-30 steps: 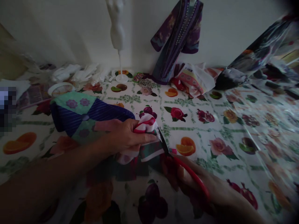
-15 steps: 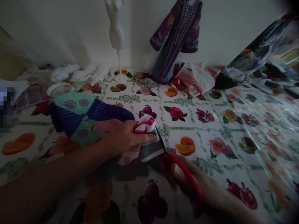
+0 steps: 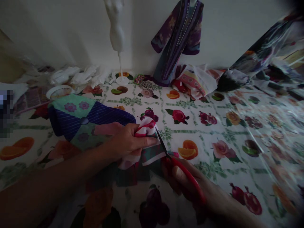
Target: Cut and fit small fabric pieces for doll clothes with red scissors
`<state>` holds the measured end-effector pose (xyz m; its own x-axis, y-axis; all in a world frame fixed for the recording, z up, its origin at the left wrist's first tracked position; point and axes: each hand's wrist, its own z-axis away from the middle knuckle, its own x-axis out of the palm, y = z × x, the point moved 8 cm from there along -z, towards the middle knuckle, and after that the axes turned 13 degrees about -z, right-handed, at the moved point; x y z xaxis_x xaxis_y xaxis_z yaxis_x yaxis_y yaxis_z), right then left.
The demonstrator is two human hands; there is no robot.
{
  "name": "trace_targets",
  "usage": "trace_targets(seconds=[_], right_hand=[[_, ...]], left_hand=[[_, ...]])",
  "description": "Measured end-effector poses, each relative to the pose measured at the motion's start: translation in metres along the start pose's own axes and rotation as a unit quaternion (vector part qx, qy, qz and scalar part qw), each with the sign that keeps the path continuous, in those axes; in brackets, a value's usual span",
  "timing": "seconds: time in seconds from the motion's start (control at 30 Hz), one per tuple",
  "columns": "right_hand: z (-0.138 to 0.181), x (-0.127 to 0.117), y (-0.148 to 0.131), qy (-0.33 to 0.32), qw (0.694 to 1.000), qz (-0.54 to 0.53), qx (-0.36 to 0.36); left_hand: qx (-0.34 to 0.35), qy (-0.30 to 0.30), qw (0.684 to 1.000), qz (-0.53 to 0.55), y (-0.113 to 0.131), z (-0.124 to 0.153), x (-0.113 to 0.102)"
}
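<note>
My left hand pinches a bunched piece of fabric, white, pink and green, with the thumb lying on top. In my right hand is a pair of red-handled scissors, my fingers wrapped round the handles. The dark blades point up and away, at the right edge of the fabric; whether cloth lies between them I cannot tell. Beyond my left wrist lies a patchwork cloth piece in mint green and striped navy. A pink fabric strip rests on it. Darker fabric pieces lie below my left hand.
A white mannequin on a stand and a purple patterned robe stand by the wall. Crumpled plastic bags, a white round dish and a printed bag line the back. Clear plastic covers the right of the fruit-patterned tablecloth.
Almost nothing differs. The view has shifted very slightly, and both hands keep hold of the fabric and the scissors in nearly the same pose.
</note>
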<state>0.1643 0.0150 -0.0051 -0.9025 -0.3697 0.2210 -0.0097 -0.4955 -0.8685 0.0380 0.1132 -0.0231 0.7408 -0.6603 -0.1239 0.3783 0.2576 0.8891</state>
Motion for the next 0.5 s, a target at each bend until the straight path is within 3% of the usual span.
trace_targets(seconds=[0.37,0.5], right_hand=[[-0.002,-0.001,0.007,-0.015,1.000,-0.010,-0.011],[-0.003,-0.001,0.011,-0.013,0.999,-0.026,0.012]], left_hand=[[-0.010,-0.005,1.000,0.018,-0.004,-0.001,0.001],[-0.001,0.032,0.999,0.029,-0.001,-0.001,-0.005]])
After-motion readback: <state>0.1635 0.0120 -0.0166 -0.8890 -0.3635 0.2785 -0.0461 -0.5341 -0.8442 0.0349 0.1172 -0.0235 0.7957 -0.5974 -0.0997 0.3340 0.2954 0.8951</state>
